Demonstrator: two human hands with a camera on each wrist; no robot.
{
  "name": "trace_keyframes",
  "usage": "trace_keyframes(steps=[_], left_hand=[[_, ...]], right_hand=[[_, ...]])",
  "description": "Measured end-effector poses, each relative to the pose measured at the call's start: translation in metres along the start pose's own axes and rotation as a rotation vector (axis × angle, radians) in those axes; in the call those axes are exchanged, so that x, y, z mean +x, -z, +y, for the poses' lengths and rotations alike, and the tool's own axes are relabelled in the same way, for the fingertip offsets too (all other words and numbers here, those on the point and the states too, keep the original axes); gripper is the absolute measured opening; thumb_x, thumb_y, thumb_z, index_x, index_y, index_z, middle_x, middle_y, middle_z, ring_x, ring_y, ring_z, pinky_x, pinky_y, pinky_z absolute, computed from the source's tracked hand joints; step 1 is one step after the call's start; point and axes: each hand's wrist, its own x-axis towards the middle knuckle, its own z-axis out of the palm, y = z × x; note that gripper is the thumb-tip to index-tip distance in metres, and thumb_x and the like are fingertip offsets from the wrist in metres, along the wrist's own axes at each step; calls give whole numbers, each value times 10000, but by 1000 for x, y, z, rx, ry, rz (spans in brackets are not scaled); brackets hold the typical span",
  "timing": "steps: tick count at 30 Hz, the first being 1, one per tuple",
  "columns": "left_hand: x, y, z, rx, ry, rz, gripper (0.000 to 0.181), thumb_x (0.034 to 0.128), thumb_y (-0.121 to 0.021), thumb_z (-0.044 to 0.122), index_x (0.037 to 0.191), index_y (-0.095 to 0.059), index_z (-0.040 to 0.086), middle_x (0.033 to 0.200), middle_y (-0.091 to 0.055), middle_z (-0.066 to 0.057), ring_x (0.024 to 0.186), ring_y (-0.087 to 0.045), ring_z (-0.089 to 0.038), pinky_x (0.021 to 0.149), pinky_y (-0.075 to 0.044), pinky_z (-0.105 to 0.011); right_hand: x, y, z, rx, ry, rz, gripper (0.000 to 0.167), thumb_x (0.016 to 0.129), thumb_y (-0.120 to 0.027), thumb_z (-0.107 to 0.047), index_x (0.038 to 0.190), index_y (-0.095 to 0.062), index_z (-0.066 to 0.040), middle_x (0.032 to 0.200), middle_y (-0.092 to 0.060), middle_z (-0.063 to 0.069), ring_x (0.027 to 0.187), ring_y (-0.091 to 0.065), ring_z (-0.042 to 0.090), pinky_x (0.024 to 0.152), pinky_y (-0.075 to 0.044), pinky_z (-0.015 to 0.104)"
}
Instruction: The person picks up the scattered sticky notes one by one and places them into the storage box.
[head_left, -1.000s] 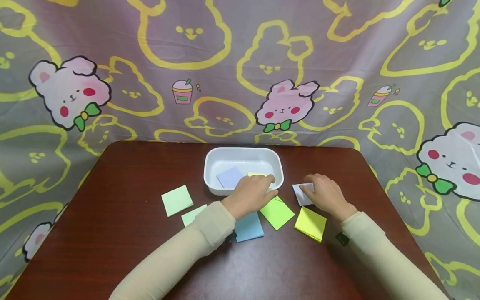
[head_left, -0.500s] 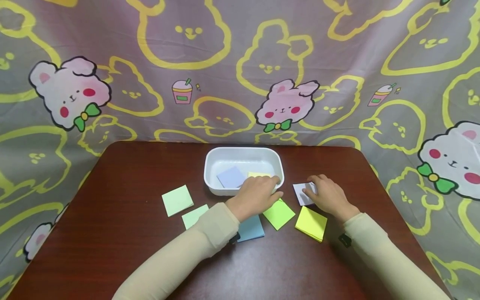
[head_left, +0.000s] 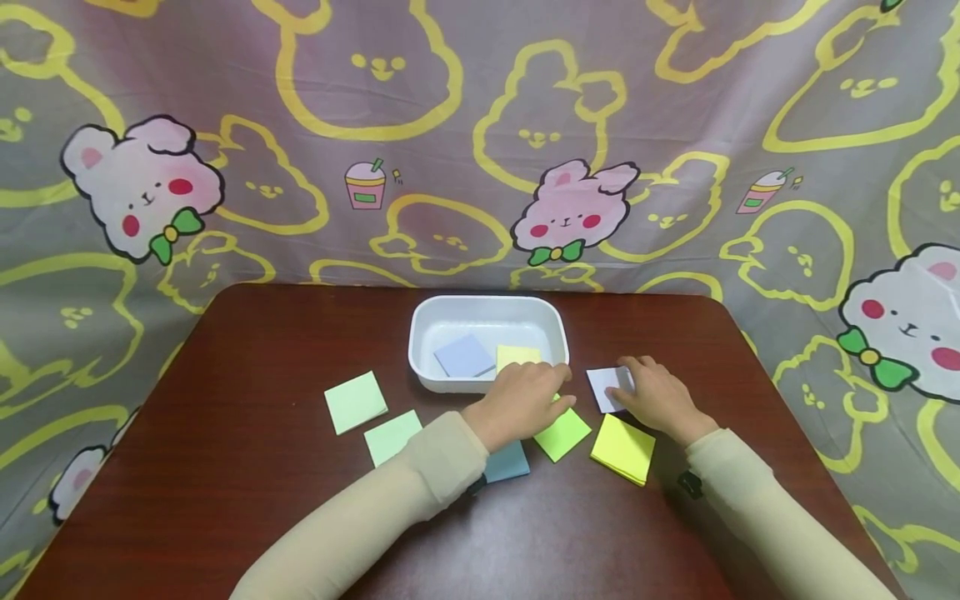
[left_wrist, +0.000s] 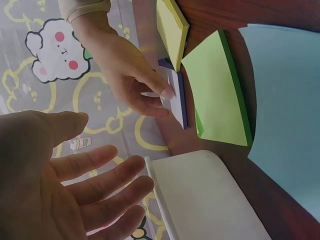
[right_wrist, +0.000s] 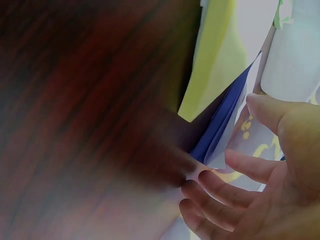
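My left hand (head_left: pixel 521 402) hovers over the front right of a white tray (head_left: pixel 450 385), holding nothing. In the left wrist view its fingers (left_wrist: pixel 105 187) are spread and slightly bent. Inside the tray lie a lavender sticky note pad (head_left: pixel 463 356) and a pale yellow pad (head_left: pixel 517 357). Partly under my left hand is a lime green pad (head_left: pixel 561 435). To the tray's right, my right hand (head_left: pixel 663 400) is at a pale lavender pad (head_left: pixel 606 388) on the table. Its thumb and relaxed fingers, seen in the right wrist view, stand apart at the pad's edge.
Two mint green pads (head_left: pixel 356 402) lie left of the tray's front. A blue pad (head_left: pixel 508 461) is partly hidden by my left wrist. A bright yellow pad (head_left: pixel 624 448) lies near my right wrist. A patterned curtain (head_left: pixel 450 125) rises behind the brown table (head_left: pixel 255 367).
My left hand has shifted slightly right and nearer, uncovering more of the pale yellow pad and a mint pad. My right hand has barely moved, edging slightly right at the lavender pad.
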Motion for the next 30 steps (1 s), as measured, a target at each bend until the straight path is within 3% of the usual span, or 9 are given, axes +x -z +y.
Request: trace_keyframes(steps=[8, 17, 24, 30], left_hand=[[2, -3, 3, 10, -29, -5, 307, 1010, -600, 395, 1165, -665, 138, 956, -733, 11, 820, -694, -173, 650, -517, -318], [0, -6, 4, 36, -34, 0, 290, 1010, -598, 405, 1127, -669, 150, 962, -740, 19, 824, -708, -170, 662, -537, -326], [0, -8, 5, 46, -28, 7, 280, 999, -614, 396, 1131, -678, 158, 989, -750, 19, 852, -722, -173, 693, -550, -322], [-1, -9, 4, 41, -26, 3, 285, 998, -617, 391, 1143, -678, 153, 1002, -752, 16, 861, -723, -173, 701, -551, -322]], right_hand=[[1, 0, 2, -2, 10, -12, 590, 908, -729, -358, 1333, -580, 23, 1223, -613, 295, 996, -637, 432, 708, -541, 541], [4, 0, 4, 12, -10, -46, 620, 898, -736, -370, 1345, -579, 31, 1237, -621, 287, 1067, -629, 437, 769, -549, 567], [7, 3, 4, 31, 4, -87, 659, 888, -755, -352, 1354, -562, 72, 1148, -612, 278, 950, -609, 375, 666, -521, 469], [10, 3, 5, 33, 15, -101, 647, 890, -754, -357, 1336, -555, 67, 1111, -600, 262, 922, -594, 353, 669, -504, 453]])
